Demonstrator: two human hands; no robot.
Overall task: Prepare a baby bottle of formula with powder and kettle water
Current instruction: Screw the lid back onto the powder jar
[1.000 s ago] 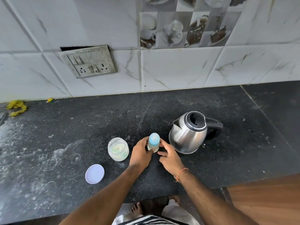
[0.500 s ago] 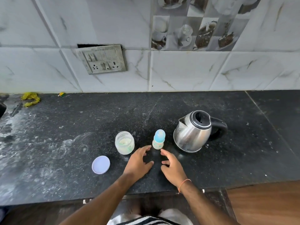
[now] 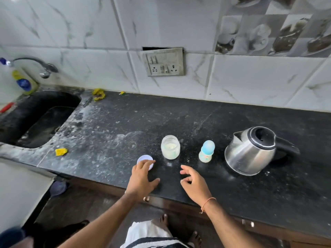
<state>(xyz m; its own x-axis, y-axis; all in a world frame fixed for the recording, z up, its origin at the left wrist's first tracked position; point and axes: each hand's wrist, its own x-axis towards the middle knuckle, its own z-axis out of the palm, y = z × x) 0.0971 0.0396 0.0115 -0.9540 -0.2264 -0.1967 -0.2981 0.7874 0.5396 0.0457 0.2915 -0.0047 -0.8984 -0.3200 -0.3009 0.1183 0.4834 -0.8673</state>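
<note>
A small baby bottle point(image 3: 206, 151) with a blue cap stands upright on the black counter point(image 3: 111, 122), with nothing touching it. To its left stands an open glass jar point(image 3: 170, 147) holding pale powder. The jar's white round lid point(image 3: 144, 159) lies flat further left. My left hand point(image 3: 141, 177) rests with its fingertips on the lid, fingers spread. My right hand point(image 3: 194, 181) hovers open just in front of the bottle and holds nothing. A steel kettle point(image 3: 250, 152) with a black lid and handle stands to the right of the bottle.
A black sink point(image 3: 38, 119) with a tap point(image 3: 38, 66) is at the far left, a soap bottle point(image 3: 22, 79) behind it. Yellow scraps point(image 3: 61, 151) lie on the dusty counter. A switch panel point(image 3: 163, 62) is on the tiled wall.
Both hands let go of the bottle and drew back. My left hand moved left onto the lid. The view swung left, so the sink came into sight.
</note>
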